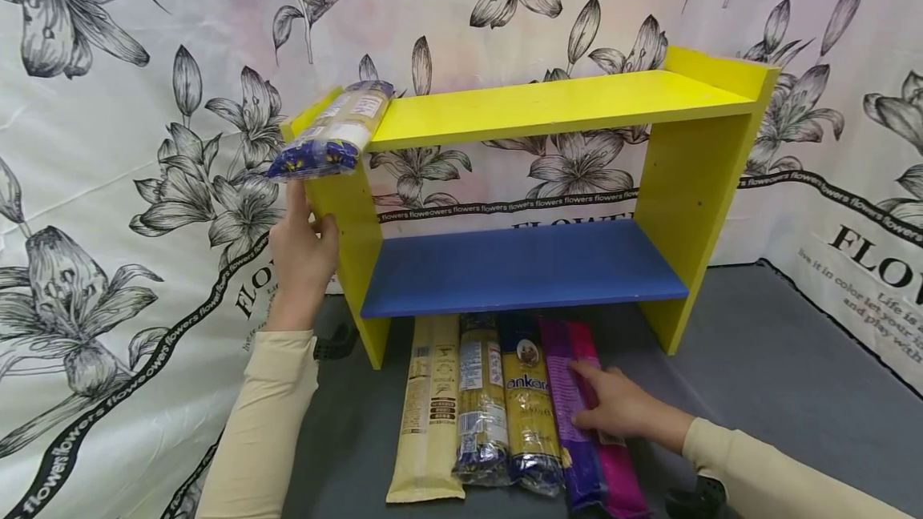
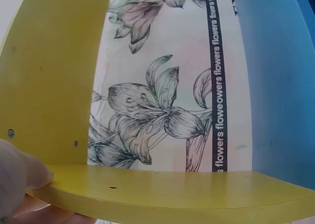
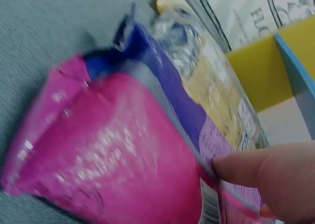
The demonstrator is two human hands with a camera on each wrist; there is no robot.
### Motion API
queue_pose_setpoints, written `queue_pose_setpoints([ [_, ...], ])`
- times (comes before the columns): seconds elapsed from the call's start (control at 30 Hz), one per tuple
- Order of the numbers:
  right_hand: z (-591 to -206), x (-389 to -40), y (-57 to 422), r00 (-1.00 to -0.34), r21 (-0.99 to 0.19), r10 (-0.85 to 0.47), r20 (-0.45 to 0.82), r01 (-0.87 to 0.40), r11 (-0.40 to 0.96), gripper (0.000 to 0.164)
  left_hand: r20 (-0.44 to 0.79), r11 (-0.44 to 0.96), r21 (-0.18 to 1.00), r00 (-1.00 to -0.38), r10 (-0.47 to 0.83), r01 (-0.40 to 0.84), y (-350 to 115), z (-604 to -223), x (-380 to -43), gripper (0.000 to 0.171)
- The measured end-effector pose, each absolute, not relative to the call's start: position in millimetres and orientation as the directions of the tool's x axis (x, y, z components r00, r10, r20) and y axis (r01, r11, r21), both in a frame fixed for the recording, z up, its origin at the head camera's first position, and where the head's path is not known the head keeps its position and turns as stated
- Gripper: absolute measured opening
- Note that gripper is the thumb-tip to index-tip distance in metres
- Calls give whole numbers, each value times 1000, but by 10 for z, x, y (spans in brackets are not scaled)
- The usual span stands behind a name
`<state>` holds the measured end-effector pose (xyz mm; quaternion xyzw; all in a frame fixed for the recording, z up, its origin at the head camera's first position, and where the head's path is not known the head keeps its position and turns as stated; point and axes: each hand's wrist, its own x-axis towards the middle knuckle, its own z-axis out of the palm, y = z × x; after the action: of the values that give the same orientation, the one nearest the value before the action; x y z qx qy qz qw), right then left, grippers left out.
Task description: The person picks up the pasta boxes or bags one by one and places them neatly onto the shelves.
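Note:
A yellow-and-blue shelf unit [image 1: 519, 267] stands on the grey surface. My left hand [image 1: 301, 259] grips its left yellow side panel; in the left wrist view the thumb [image 2: 37, 171] lies on the inner face and other fingers curl round the edge. Above this hand, a clear-and-blue pack of pasta [image 1: 344, 125] lies across the top left corner, jutting past the front. My right hand [image 1: 620, 405] rests on a pink-and-purple packet [image 1: 620, 475], its thumb and forefinger apart on the packet's upper face. In the right wrist view, the thumb touches the packet [image 3: 123, 145] near its seam.
Left of the pink packet lie a yellow pasta pack [image 1: 532, 399], a clear pasta pack [image 1: 481, 403] and a cream packet [image 1: 427, 415], side by side. Their far ends reach under the blue shelf board [image 1: 526, 267]. A flower-printed cloth [image 1: 180, 207] hangs behind.

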<state>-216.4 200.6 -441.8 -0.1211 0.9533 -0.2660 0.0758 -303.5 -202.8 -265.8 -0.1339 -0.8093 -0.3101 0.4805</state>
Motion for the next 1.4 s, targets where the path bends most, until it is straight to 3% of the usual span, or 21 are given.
queue_pose_setpoints([
  [0.2, -4448, -2250, 2033, -968, -674, -239, -82, -123, 729, 89, 853, 779, 373, -517, -74, 504, -2042, -2661, -3032, 69],
  [0.5, -4401, -2263, 2094, -960, -805, -237, -148, -22, 593, 87, 855, 778, 372, -513, -75, 507, -2038, -2663, -3030, 65],
  [0.63, -4380, -2236, 2142, -945, -849, -261, -197, 31, 528, 86, 855, 780, 366, -514, -67, 507, -2029, -2660, -3040, 56],
  [0.93, -4385, -2178, 2274, -893, -903, -342, -293, 141, 407, 89, 853, 776, 379, -515, -82, 504, -2047, -2651, -3036, 57],
  [1.4, -4449, -2006, 2168, -922, -885, -359, -146, -40, 463, 92, 852, 762, 386, -517, -79, 520, -2043, -2653, -3037, 52],
])
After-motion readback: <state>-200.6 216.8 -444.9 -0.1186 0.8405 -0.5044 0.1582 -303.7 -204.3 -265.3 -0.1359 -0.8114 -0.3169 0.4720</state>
